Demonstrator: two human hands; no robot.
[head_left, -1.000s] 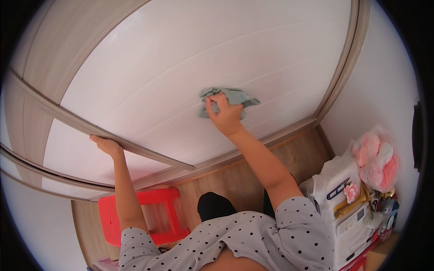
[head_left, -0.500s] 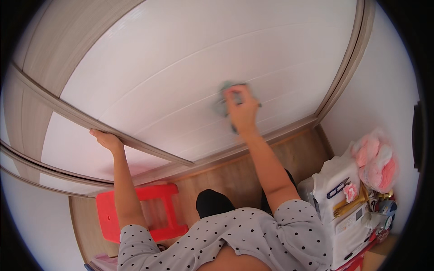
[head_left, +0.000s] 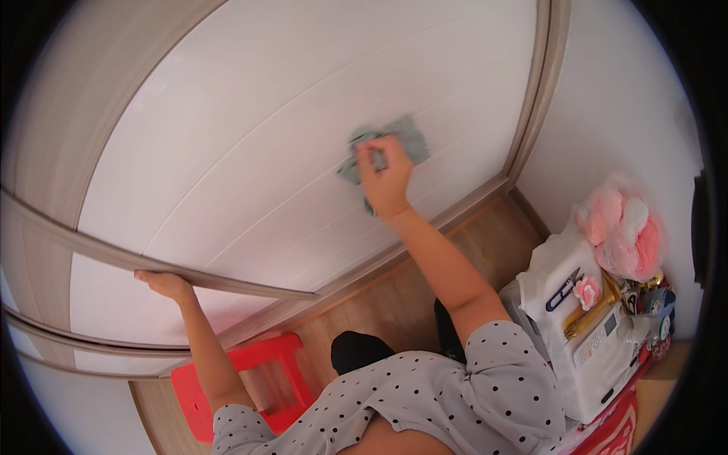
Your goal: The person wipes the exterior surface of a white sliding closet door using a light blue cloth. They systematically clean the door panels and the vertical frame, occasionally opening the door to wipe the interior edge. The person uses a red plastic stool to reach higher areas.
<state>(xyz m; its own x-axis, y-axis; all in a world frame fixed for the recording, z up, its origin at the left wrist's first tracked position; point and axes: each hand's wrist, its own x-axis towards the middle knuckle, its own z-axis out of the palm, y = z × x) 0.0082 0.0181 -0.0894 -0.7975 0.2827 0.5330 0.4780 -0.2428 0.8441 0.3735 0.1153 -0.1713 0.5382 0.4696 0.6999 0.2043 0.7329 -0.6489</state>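
My right hand (head_left: 387, 178) presses a grey-green cloth (head_left: 410, 138) against a glossy white sliding door panel (head_left: 250, 114). The fingers are bunched on the cloth, and its loose edges spread out around them on the panel. My left hand (head_left: 163, 283) rests at the wood-toned frame edge (head_left: 220, 282) of the door, lower left. Its fingers lie stretched along the frame with nothing visible in them, though part of the hand's grip on the edge is hard to see.
A red plastic stool (head_left: 287, 364) stands on the wooden floor (head_left: 356, 315) below my left arm. At right, a white storage box (head_left: 584, 364) carries small scissors (head_left: 563, 292), a pink flower and other small items, beside a bag of pink yarn-like material (head_left: 626, 235). A white wall (head_left: 607, 129) rises behind.
My right hand and the cloth have shifted slightly left on the panel, and the cloth lies more spread out. My view has turned a little; my left hand stays at the frame.
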